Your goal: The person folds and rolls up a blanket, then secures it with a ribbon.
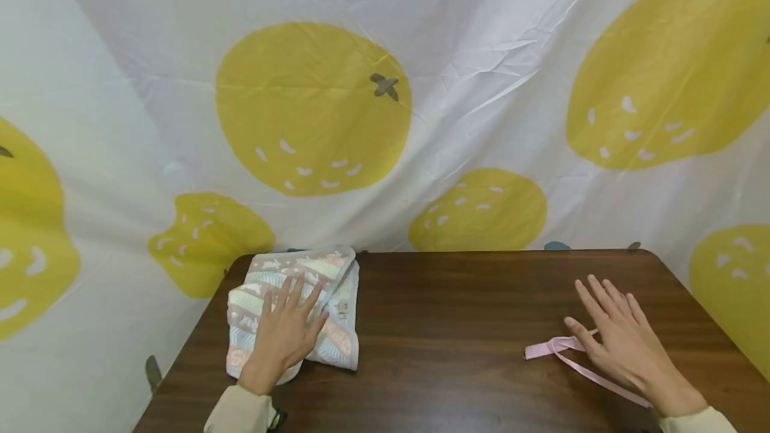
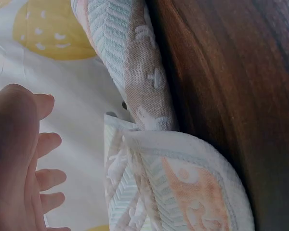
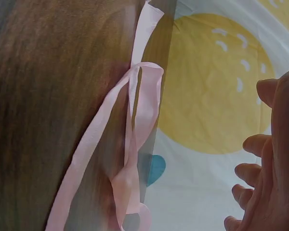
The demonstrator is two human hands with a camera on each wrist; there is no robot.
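Note:
A folded quilted cloth (image 1: pixel 337 343) with pale stripes and small animal figures lies at the left of the dark wooden table (image 1: pixel 445 326). Over it my left hand (image 1: pixel 285 333) is held palm down with fingers spread; in the left wrist view a gap shows between the fingers and the cloth (image 2: pixel 149 82). A pink ribbon (image 1: pixel 541 350), loosely looped, lies on the right side of the table. My right hand (image 1: pixel 625 343) hovers above it with straight fingers and hides part of it. The right wrist view shows the ribbon (image 3: pixel 147 106) apart from that hand.
A white curtain (image 1: pixel 469 105) printed with big yellow fruits hangs right behind the table's far edge and along both sides. Bare wood spans the middle between the cloth and the ribbon.

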